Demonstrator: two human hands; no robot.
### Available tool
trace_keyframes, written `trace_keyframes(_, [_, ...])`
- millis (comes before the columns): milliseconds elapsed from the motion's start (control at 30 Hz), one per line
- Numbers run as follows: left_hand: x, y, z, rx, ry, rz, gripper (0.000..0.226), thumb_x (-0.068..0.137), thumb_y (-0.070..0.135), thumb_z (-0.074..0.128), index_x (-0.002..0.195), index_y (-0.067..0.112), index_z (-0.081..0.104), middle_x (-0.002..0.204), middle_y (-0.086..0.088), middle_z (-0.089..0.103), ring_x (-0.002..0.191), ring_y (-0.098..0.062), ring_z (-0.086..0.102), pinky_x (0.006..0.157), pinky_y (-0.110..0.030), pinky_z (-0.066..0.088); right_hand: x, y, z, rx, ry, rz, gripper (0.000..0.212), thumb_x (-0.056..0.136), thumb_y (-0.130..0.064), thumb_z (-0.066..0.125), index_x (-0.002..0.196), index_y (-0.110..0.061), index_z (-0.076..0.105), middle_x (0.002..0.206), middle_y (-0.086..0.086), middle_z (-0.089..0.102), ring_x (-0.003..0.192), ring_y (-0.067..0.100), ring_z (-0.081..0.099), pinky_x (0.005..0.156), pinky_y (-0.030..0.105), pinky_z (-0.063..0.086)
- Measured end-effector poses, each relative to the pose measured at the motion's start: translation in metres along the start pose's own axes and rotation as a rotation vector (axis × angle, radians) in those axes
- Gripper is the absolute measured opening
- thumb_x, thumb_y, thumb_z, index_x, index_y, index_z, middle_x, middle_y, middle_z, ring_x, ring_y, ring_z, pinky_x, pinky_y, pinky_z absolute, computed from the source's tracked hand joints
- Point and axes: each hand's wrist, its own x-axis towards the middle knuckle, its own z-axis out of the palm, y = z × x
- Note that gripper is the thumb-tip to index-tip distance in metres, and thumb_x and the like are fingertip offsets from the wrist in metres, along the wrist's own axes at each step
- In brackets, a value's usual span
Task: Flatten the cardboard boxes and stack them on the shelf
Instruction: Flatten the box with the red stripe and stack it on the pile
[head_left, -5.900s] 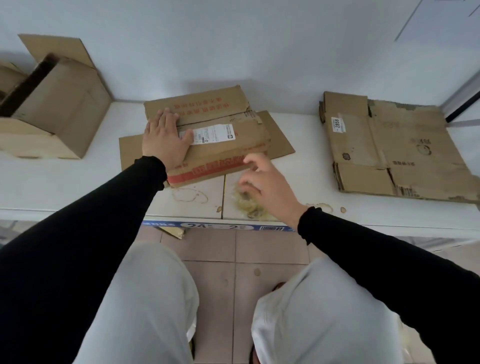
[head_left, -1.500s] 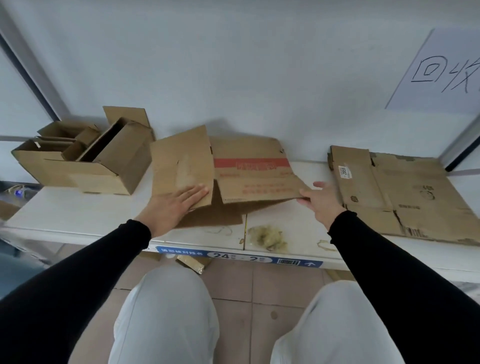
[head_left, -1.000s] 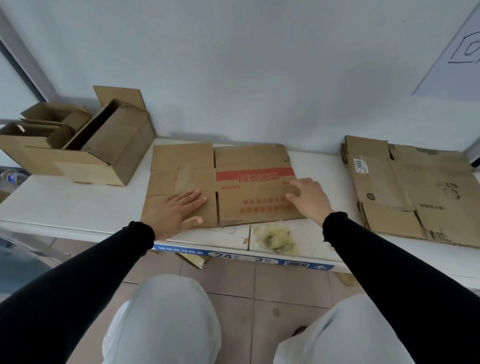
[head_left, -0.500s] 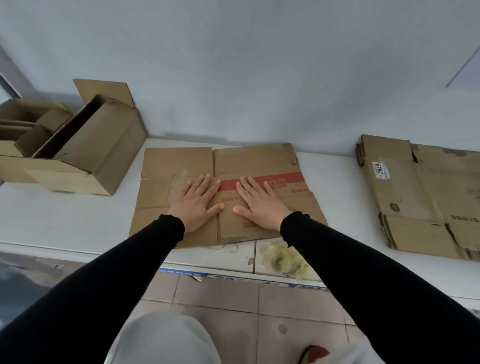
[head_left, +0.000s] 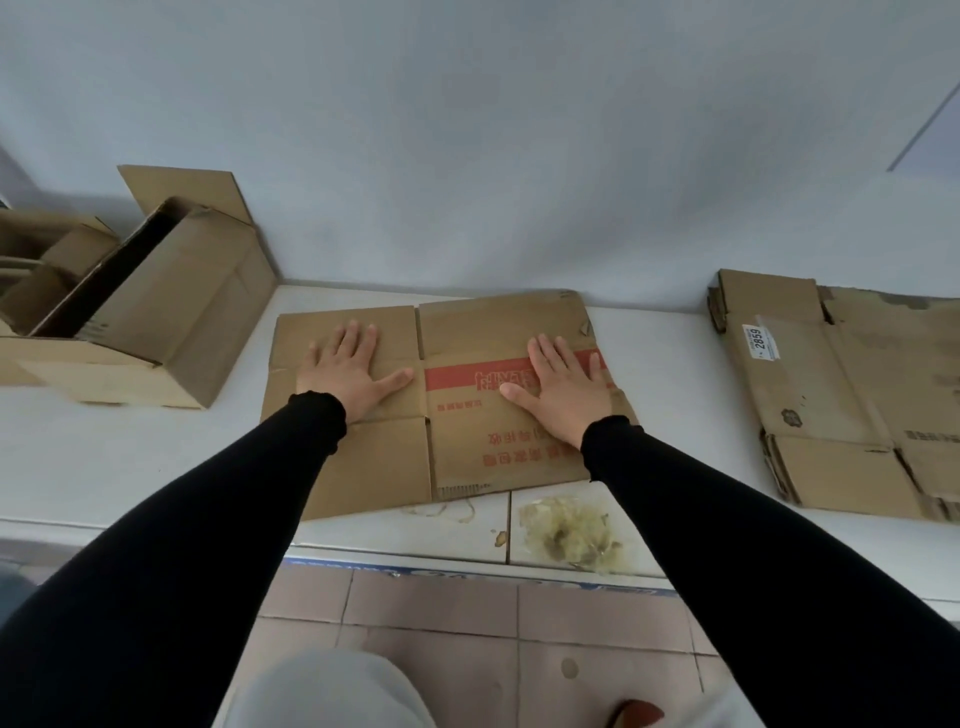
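- A flattened cardboard box is lying on the white shelf, its far edge against the wall and its near edge just short of the shelf's front edge.
- The left hand is pressing palm-down, fingers spread, on the box's left panel, grasping nothing.
- The right hand is pressing palm-down on the right panel, across the red printed band, likewise flat and released.
- Two open boxes are standing at the shelf's left end, still unflattened.
- A stack of flattened boxes is lying at the right end, well apart from the hands.
- A yellowish stain, possibly dried residue, is showing near the front edge.
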Motion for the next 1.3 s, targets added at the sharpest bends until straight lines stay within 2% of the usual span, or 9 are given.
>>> trace_keyframes(133, [-0.052, -0.006, 0.012, -0.022, 0.062, 0.129, 0.092, 0.087, 0.086, 0.006, 0.162, 0.032, 0.003, 0.170, -0.001, 0.000, 0.156, -0.018, -0.001, 0.126, -0.046, 0.003, -0.011, -0.006, -0.006, -0.002, -0.028, 0.119, 0.095, 0.091, -0.084, 0.015, 0.163, -0.025, -0.002, 0.171, 0.000, -0.006, 0.157, 0.028, -0.007, 0.120, 0.065, 0.001])
trace_keyframes(233, [-0.094, -0.039, 0.026, -0.052, 0.113, 0.173, 0.089, 0.084, 0.090, 0.008, 0.160, 0.043, 0.003, 0.169, 0.003, 0.000, 0.155, -0.013, -0.006, 0.126, -0.043, 0.000, -0.025, 0.015, -0.013, 0.060, -0.067, -0.062, 0.087, 0.095, -0.076, 0.028, 0.163, -0.029, 0.000, 0.171, -0.002, -0.005, 0.157, 0.025, -0.007, 0.123, 0.060, -0.003])
trace_keyframes(333, [-0.100, -0.055, 0.031, -0.044, 0.108, 0.113, 0.088, 0.080, 0.092, 0.006, 0.157, 0.049, -0.002, 0.169, 0.004, -0.005, 0.155, -0.012, -0.009, 0.126, -0.040, -0.002, -0.041, 0.045, -0.011, -0.046, -0.099, -0.204, 0.090, 0.092, -0.081, 0.023, 0.162, -0.032, -0.005, 0.169, -0.006, -0.011, 0.156, 0.016, -0.014, 0.126, 0.047, -0.007])
trace_keyframes(500, [-0.098, -0.050, 0.038, -0.076, 0.141, 0.069, 0.087, 0.080, 0.092, 0.013, 0.157, 0.052, 0.003, 0.170, 0.004, -0.002, 0.156, -0.014, -0.007, 0.125, -0.041, -0.003, -0.050, 0.052, 0.008, -0.011, -0.022, -0.123, 0.094, 0.086, -0.089, 0.017, 0.161, -0.038, -0.009, 0.168, -0.009, -0.015, 0.155, 0.014, -0.019, 0.126, 0.046, -0.005])
trace_keyframes(600, [-0.094, -0.053, 0.026, -0.144, 0.028, 0.070, 0.091, 0.075, 0.093, 0.014, 0.156, 0.053, 0.002, 0.169, 0.004, -0.007, 0.155, -0.013, -0.012, 0.124, -0.039, -0.007, -0.050, 0.050, 0.001, 0.011, -0.057, -0.124, 0.094, 0.086, -0.088, 0.020, 0.161, -0.038, -0.008, 0.169, -0.007, -0.015, 0.155, 0.016, -0.018, 0.127, 0.049, -0.003])
trace_keyframes(767, [-0.098, -0.056, 0.010, -0.363, -0.071, -0.159, 0.116, 0.065, 0.097, 0.043, 0.159, 0.042, 0.003, 0.168, -0.007, -0.016, 0.155, -0.025, -0.015, 0.125, -0.047, 0.001, -0.065, 0.038, -0.009, 0.289, -0.017, 0.179, 0.112, 0.077, -0.091, 0.046, 0.162, -0.033, 0.004, 0.170, 0.009, -0.008, 0.156, 0.029, -0.008, 0.125, 0.047, 0.012])
trace_keyframes(900, [-0.099, -0.048, 0.008, -0.582, -0.047, -0.316, 0.106, 0.076, 0.071, 0.072, 0.160, 0.038, 0.016, 0.166, -0.016, 0.002, 0.153, -0.037, 0.005, 0.124, -0.053, 0.015, -0.068, 0.025, -0.013, 0.371, 0.084, 0.280, 0.094, 0.081, -0.068, 0.067, 0.154, -0.025, 0.026, 0.149, 0.015, 0.040, 0.139, 0.036, 0.030, 0.113, 0.046, 0.036])
trace_keyframes(1100, [-0.096, -0.063, -0.020, -0.943, 0.116, -0.301, 0.087, 0.077, 0.022, 0.087, 0.153, 0.018, 0.042, 0.152, -0.010, 0.042, 0.134, -0.031, 0.049, 0.115, -0.046, 0.038, -0.080, 0.035, -0.045, 0.645, 0.184, 0.302, 0.077, 0.092, -0.032, 0.072, 0.156, -0.026, 0.030, 0.146, 0.011, 0.033, 0.122, 0.028, 0.053, 0.102, 0.033, 0.044])
trace_keyframes(1300, [-0.104, 0.006, -0.087, -1.120, 0.136, -0.165, 0.074, 0.087, 0.009, 0.077, 0.152, 0.021, 0.043, 0.132, 0.002, 0.057, 0.109, -0.019, 0.064, 0.101, -0.039, 0.049, -0.125, 0.091, -0.105, 0.709, 0.285, 0.227, 0.061, 0.096, -0.032, 0.067, 0.152, -0.028, 0.043, 0.153, 0.003, 0.037, 0.130, 0.016, 0.048, 0.101, 0.022, 0.035])
